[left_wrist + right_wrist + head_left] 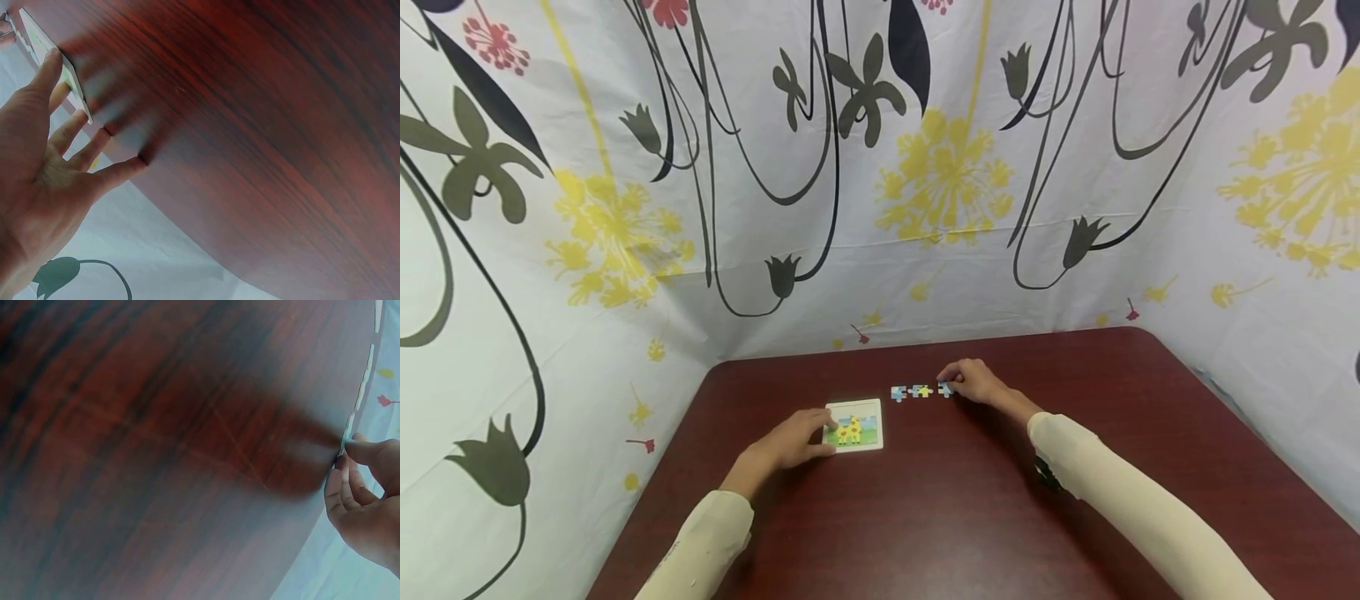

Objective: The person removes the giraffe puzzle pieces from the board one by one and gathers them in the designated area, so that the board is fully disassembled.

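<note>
A white-framed giraffe jigsaw board [881, 427] lies flat on the table. My left hand [797, 437] rests at its left side, fingers spread and fairly straight. In the left wrist view the thumb [52, 59] touches the board's edge, while the outer fingertips reach the tabletop. Farther right, my right hand [976, 382] pinches a blue jigsaw piece [944, 390] down at table level. Left of that piece lie a blue and white piece [898, 393] and a yellow and blue part [922, 391], which may be joined pieces. The right fingertips partly cover the pinched piece.
The dark red wooden table [940, 508] has rounded far corners. White cloth [880, 283] with a flower print hangs behind it and along both sides. A dark band [1047, 473] sits at the right sleeve.
</note>
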{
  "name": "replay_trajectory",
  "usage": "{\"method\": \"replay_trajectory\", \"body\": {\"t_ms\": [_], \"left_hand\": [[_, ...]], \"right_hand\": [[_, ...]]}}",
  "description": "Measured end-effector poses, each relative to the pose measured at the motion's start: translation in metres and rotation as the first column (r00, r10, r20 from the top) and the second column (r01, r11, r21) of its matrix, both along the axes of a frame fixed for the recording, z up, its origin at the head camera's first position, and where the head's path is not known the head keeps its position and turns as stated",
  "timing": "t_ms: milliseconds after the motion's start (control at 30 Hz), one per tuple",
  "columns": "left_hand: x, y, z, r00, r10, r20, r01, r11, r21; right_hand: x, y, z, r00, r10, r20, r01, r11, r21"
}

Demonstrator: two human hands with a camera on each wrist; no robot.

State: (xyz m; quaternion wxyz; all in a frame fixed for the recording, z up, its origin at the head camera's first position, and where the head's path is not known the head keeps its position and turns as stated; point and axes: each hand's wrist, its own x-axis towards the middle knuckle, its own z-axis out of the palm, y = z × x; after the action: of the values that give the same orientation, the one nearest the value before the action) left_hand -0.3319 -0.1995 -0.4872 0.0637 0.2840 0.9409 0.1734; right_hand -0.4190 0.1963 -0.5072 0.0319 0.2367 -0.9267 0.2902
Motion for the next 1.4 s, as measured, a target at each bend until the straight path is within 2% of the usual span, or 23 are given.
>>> {"method": "replay_trajectory", "body": {"t_ms": [233, 633, 1033, 1133, 1400], "left_hand": [[0.0, 0.0, -0.001, 1.0, 0.006, -0.005, -0.006, 1.0, -0.009], [0.001, 0.0, 0.001, 1.0, -0.007, -0.013, 0.007, 1.0, 0.002], [-0.001, -0.002, -0.002, 1.0, 0.022, -0.012, -0.021, 1.0, 0.015], [-0.001, -0.002, -0.003, 1.0, 0.01, -0.015, -0.01, 1.0, 0.016], [-0.004, -0.001, -0.003, 1.0, 0.015, -0.012, -0.015, 1.0, 0.014]], "right_hand": [[0.003, -0.007, 0.004, 1.0, 0.009, -0.02, -0.009, 1.0, -0.018], [0.012, -0.042, 0.012, 0.999, 0.05, -0.003, -0.051, 0.998, -0.048], [0.021, -0.076, 0.013, 0.987, 0.16, -0.014, -0.16, 0.985, -0.067], [0.023, -0.087, 0.015, 0.979, 0.201, -0.021, -0.202, 0.977, -0.066], [0.029, -0.118, 0.018, 0.969, 0.247, 0.019, -0.244, 0.965, -0.091]]}}
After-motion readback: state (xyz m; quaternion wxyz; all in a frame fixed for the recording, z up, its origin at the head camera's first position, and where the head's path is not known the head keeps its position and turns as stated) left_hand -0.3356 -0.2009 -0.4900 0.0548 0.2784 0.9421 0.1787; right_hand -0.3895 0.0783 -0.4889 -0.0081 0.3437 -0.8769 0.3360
